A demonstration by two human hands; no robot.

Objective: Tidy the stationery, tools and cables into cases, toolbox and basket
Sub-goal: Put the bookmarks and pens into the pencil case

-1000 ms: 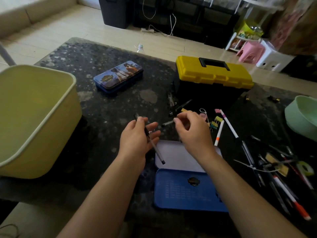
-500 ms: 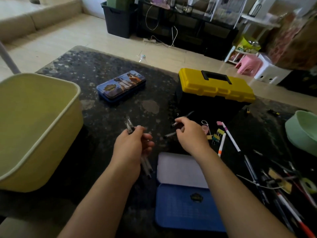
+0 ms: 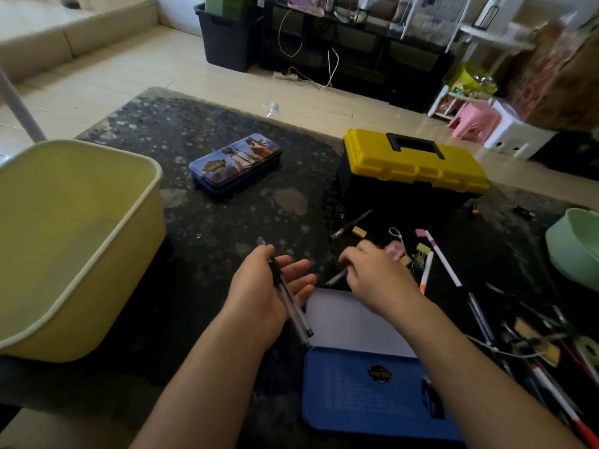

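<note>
My left hand (image 3: 265,286) holds a couple of clear black-tipped pens (image 3: 290,303) under its thumb, with the fingers spread loosely, just left of the open pencil case. That case has a white inside (image 3: 350,322) and a blue lid (image 3: 372,393) lying flat. My right hand (image 3: 379,280) is curled over a dark pen (image 3: 335,278) on the table at the case's far edge; only the pen's tip shows. A closed blue picture pencil case (image 3: 235,163) and a shut yellow toolbox (image 3: 415,163) stand farther back.
A big pale yellow basket (image 3: 64,238) fills the left side. At the right lie loose pens (image 3: 483,319), a pink-capped pen (image 3: 440,257), binder clips (image 3: 421,254) and a green bowl (image 3: 573,244). The dark table top (image 3: 227,222) ends near the floor behind.
My left hand has spread its fingers while keeping the pens. My right hand has come down toward me onto a pen by the open case. The view has tilted upward.
</note>
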